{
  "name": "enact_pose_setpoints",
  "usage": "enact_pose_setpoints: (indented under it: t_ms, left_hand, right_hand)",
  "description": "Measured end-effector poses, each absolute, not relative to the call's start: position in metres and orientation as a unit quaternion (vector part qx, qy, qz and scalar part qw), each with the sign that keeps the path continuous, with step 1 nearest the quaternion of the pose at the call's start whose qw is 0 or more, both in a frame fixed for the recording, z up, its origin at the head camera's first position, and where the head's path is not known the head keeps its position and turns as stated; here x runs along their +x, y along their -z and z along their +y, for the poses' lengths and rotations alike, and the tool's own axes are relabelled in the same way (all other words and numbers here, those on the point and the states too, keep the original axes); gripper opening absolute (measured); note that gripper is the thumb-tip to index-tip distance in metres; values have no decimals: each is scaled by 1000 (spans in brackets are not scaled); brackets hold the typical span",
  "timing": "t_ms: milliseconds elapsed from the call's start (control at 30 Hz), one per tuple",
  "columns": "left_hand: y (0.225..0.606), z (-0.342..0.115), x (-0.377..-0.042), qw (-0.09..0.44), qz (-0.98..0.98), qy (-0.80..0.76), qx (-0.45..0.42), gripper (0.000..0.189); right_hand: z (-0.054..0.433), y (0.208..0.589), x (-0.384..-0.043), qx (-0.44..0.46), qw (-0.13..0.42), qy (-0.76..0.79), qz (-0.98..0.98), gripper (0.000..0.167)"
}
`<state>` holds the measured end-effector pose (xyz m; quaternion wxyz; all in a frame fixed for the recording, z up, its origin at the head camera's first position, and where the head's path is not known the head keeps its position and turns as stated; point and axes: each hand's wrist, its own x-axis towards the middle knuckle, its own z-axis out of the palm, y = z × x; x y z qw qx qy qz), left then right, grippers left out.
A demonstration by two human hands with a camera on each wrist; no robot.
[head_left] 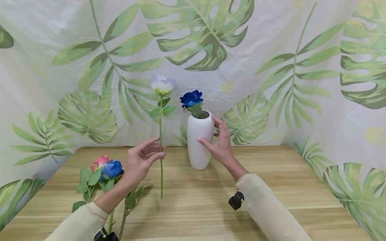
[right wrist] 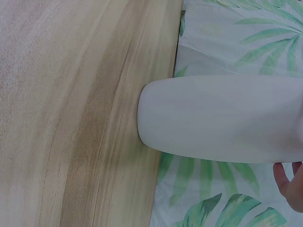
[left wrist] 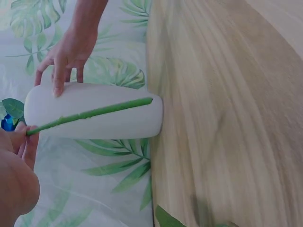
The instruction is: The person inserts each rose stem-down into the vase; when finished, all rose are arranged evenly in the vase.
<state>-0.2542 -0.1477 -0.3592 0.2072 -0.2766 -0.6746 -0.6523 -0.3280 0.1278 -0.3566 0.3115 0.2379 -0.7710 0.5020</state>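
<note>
A white vase (head_left: 199, 140) stands upright on the wooden table (head_left: 271, 187) and holds a dark blue rose (head_left: 191, 98). My right hand (head_left: 219, 140) wraps round the vase's right side near the top; the vase (right wrist: 222, 118) fills the right wrist view. My left hand (head_left: 144, 160) pinches the green stem (head_left: 161, 157) of a pale white rose (head_left: 162, 84), held upright just left of the vase, its lower end above the table. In the left wrist view the stem (left wrist: 94, 113) crosses in front of the vase (left wrist: 94, 111), with my right hand (left wrist: 66, 56) on it.
A pink rose (head_left: 100, 162) and a blue rose (head_left: 113, 168) lie with leafy stems on the table's left front. A leaf-print cloth (head_left: 271, 67) hangs behind and beside the table. Bare wood stretches to the right and front.
</note>
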Motion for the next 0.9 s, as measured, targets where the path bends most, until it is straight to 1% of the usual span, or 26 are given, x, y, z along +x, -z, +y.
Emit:
enact_pose_setpoints:
  t_ms: [367,533,767,900]
  left_hand:
    - [352,-134,-252,236,-636,700,-226,36]
    - [344,-127,-253,251,-635,701,-204,39]
    - [333,-114,-258,276,-605,716,-212,51]
    - [325,-108,-261,283,-595,723,-208,50]
  right_hand:
    - [127,356,-328,239,319,-498,-770,90]
    - [128,356,-328,238,316,-501,-770,91]
    - [127,356,-328,238,318,-500,-770,90]
    - [127,355,-327,242,321,-500,-767,90]
